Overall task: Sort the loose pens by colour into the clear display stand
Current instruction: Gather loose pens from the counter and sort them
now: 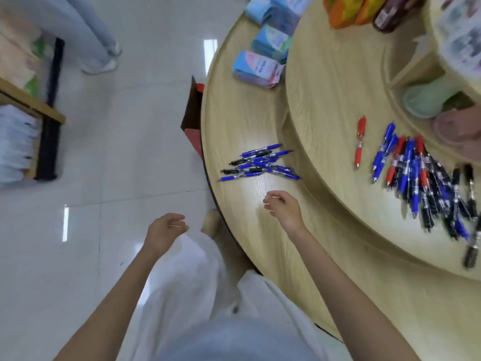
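pens are what you are sorting, and none is in your hands. your left hand hangs over the floor tiles just off the table edge, fingers loosely curled round nothing. your right hand hovers above the lower tier of the round wooden table, fingers likewise loosely curled and empty, thumb close to the forefinger. just beyond your right hand a small heap of blue and black pens lies crisscrossed on that lower tier, near its outer edge. on the upper tier, to your right, a single red pen lies alone. beside it a big mixed heap of blue, red and black pens sprawls toward the right, blurred at its near end. farther along the lower tier sit pastel blue and pink packets, and beyond them orange and dark snack bags rest on the upper tier. a red box stands on the floor against the table, and another person's legs stand far off to the left.
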